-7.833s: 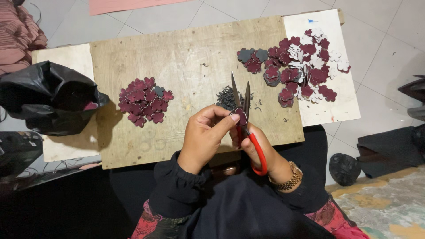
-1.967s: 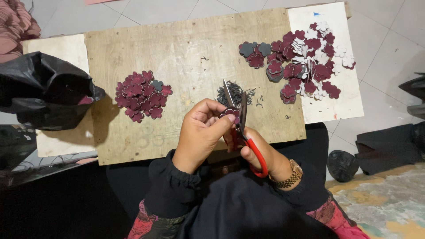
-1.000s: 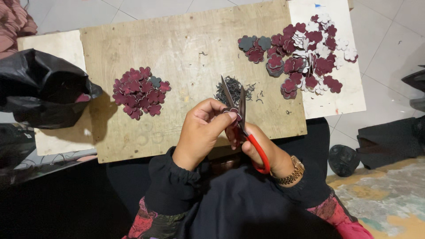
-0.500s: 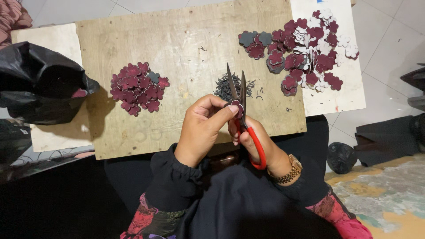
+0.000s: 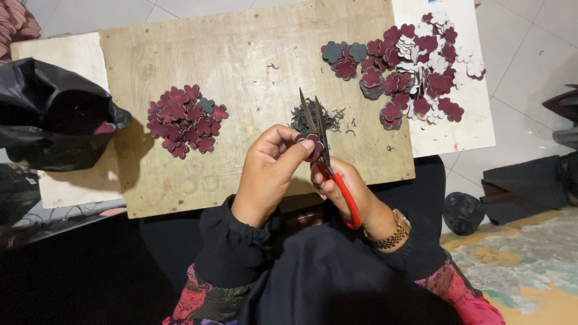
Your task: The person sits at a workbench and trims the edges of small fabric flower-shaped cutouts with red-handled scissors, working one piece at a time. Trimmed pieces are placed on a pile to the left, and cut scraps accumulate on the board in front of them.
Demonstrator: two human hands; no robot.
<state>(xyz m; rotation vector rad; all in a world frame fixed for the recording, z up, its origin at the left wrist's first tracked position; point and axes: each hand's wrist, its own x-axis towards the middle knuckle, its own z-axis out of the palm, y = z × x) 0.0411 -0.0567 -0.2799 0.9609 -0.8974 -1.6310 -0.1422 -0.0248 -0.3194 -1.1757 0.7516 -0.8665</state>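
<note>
Your left hand [image 5: 268, 171] is pinching a maroon flower-shaped piece [image 5: 311, 142] while your right hand [image 5: 337, 183] is gripping red-handled scissors [image 5: 328, 156]; a small trimmed maroon pile [image 5: 185, 120] is lying left of your hands, and a larger untrimmed heap [image 5: 409, 72] is waiting beyond your right.

scissors [image 5: 319, 135] blades parted wider than half a second ago, flower piece [image 5: 310, 143] turned slightly

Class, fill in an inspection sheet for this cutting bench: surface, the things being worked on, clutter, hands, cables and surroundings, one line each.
Surface: bare wooden board laid over white panels.
Work things: left hand pinches a maroon flower piece; right hand holds red-handled scissors against it. Maroon pile to the left, mixed maroon, grey and white pile to the right.
Clutter: dark trimmings beyond the blades.
Hands: both busy.
Cables: nothing seen.
Surroundings: black bag, tiled floor.
</note>
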